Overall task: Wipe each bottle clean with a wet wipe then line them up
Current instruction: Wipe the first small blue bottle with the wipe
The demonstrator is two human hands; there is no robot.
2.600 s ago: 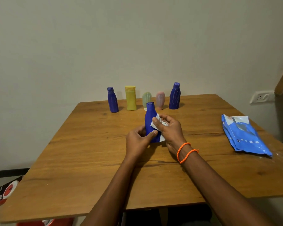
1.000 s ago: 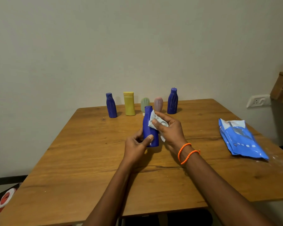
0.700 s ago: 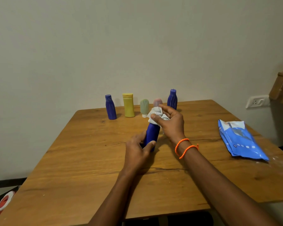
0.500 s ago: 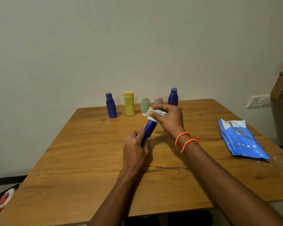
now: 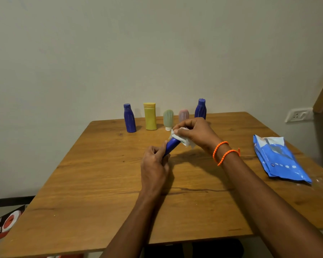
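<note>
**Mostly a slip risk: tilted bottle, two-handed grip, cap end under the wipe**

Currently the blue bottle (image 5: 172,146) was held off the table (image 5: 93,183), tilted well over, top end pointing up and right. The left hand (image 5: 154,164) was curled round its lower body, thumb along the side. The right hand (image 5: 194,132) pinched the wet wipe (image 5: 185,140) bunched over the neck and cap; the cap itself was hidden, so I couldn't tell how much of it was covered.

Risks as I judged them:
- Wet plastic plus a twisting wipe: the bottle could have spun or slid out of the left hand's grip and dropped onto the table.
- The right hand was working just in front of the row at the back: the pink bottle (image 5: 183,114) and green bottle (image 5: 168,119) looked close behind its knuckles. A wide stroke could have knocked one over. The dark blue bottle on the right (image 5: 200,108) was also near.
- Twisting at the cap could have loosened it; contents unknown.
- The base sat inside the left hand's palm, so it probably went unwiped unless regripped.

The blue bottle on the left (image 5: 129,118) and yellow bottle (image 5: 150,116) stood upright, well clear. The wipe pack (image 5: 280,159) lay at the table's right edge.
</note>
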